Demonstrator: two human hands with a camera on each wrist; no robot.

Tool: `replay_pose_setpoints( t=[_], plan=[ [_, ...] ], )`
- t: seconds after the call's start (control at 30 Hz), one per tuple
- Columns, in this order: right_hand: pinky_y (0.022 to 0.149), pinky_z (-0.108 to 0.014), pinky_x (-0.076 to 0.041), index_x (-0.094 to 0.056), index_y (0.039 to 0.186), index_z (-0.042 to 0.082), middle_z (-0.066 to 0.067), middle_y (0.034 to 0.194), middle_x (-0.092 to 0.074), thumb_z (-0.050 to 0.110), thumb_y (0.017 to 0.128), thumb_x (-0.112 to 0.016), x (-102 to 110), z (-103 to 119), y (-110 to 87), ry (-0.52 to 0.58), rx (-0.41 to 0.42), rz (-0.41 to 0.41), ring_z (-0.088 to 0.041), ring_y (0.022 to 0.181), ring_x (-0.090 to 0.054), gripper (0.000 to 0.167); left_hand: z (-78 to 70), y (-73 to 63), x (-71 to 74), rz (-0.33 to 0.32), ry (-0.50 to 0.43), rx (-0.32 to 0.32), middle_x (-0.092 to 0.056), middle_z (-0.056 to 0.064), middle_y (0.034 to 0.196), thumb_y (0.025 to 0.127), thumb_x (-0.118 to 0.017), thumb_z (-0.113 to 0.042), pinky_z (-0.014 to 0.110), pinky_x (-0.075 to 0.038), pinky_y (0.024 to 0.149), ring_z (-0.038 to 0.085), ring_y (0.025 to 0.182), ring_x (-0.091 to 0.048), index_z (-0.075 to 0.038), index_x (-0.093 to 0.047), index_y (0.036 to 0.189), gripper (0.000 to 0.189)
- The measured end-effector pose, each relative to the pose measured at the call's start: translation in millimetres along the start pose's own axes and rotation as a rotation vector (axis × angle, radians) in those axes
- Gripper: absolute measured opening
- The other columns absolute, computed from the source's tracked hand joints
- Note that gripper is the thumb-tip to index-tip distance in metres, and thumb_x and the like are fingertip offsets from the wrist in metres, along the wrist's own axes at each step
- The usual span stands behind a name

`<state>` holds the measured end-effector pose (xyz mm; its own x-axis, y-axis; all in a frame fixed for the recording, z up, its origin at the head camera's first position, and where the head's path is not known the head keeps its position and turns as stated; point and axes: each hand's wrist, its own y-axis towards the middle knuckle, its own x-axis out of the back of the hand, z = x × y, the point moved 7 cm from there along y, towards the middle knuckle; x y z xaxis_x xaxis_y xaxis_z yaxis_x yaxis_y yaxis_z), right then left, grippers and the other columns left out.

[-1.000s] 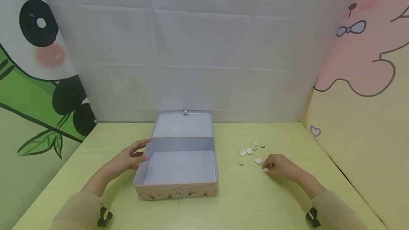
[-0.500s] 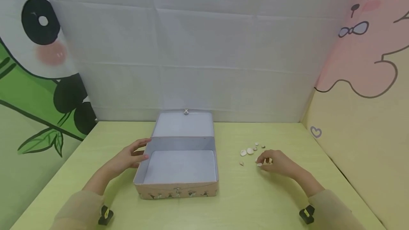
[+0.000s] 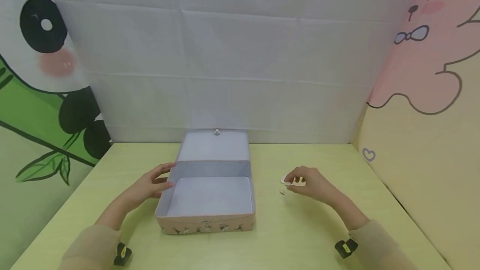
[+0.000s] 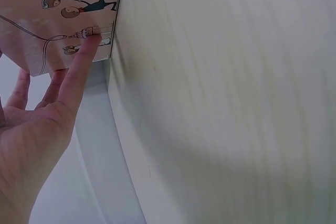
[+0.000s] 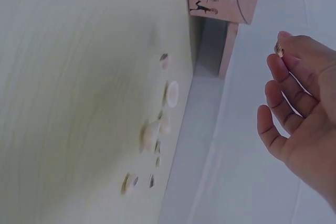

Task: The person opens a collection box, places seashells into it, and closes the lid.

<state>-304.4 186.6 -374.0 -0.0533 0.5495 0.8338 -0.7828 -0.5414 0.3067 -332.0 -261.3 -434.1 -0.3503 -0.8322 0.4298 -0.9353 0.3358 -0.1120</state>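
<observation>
An open tin box [image 3: 225, 221] with a pale inside and pink, picture-printed walls sits left of centre in the head view. My left hand [image 3: 144, 191] rests against its left side, the fingers fairly straight; the left wrist view shows a fingertip on the printed wall. With thumb and index finger, my right hand [image 3: 313, 184] pinches a small seashell [image 5: 279, 50], held above the table to the right of the box. Below it lie several loose shells, among them a round white shell [image 5: 172, 94] and a small one [image 3: 282, 192]. In the head view the right hand hides most of them.
The hinged lid [image 3: 213, 147] leans back behind the box, near a white cloth backdrop [image 3: 240, 53]. Cartoon-painted panels [image 3: 420, 145] stand along both sides of the pale yellow table [image 3: 285, 241].
My right hand has lifted the shell off the table and carried it leftward, towards the box. The left hand and the box stay where they were.
</observation>
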Motion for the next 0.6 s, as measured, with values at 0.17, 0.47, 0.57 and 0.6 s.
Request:
replay_pose_setpoints(
  t=[0.17, 0.47, 0.57, 0.6],
  plan=[
    [0.072, -0.032, -0.050, -0.069, 0.096, 0.022, 0.014, 0.091, -0.065, 0.020, 0.083, -0.073, -3, 26, 11.5, 0.041, 0.045, -0.036, -0.011, 0.081, -0.056, 0.014, 0.1, 0.1, -0.1, 0.004, -0.003, -0.002, -0.016, 0.017, 0.154, 0.092, -0.062, -0.030, 0.054, -0.047, 0.092, 0.047, 0.137, -0.023, -0.021, -0.023, 0.149, 0.069],
    [0.072, -0.031, -0.050, -0.068, 0.096, 0.020, 0.012, 0.091, -0.065, 0.021, 0.083, -0.073, -24, 60, 35.4, 0.112, 0.103, -0.042, -0.019, 0.083, -0.059, 0.014, -0.7, -1.2, -1.4, 0.004, -0.013, -0.004, -0.016, 0.017, 0.155, 0.092, -0.061, -0.028, 0.053, -0.047, 0.091, 0.048, 0.137, -0.023, -0.021, -0.024, 0.149, 0.068],
    [0.072, -0.032, -0.051, -0.068, 0.096, 0.019, 0.010, 0.092, -0.066, 0.021, 0.084, -0.072, -35, 67, 43.8, 0.125, 0.123, -0.023, -0.018, 0.083, -0.059, 0.013, -1.9, -2.4, -0.4, 0.005, -0.008, -0.004, -0.015, 0.017, 0.155, 0.092, -0.061, -0.028, 0.054, -0.046, 0.092, 0.048, 0.137, -0.023, -0.021, -0.023, 0.149, 0.068],
    [0.072, -0.031, -0.051, -0.069, 0.096, 0.019, 0.010, 0.092, -0.066, 0.021, 0.084, -0.072, -39, 68, 46.6, 0.127, 0.124, -0.014, -0.016, 0.083, -0.059, 0.013, -2.4, -2.6, 0.1, 0.005, -0.004, -0.006, -0.015, 0.017, 0.155, 0.092, -0.061, -0.028, 0.054, -0.046, 0.091, 0.048, 0.137, -0.023, -0.021, -0.023, 0.149, 0.068]
  ],
)
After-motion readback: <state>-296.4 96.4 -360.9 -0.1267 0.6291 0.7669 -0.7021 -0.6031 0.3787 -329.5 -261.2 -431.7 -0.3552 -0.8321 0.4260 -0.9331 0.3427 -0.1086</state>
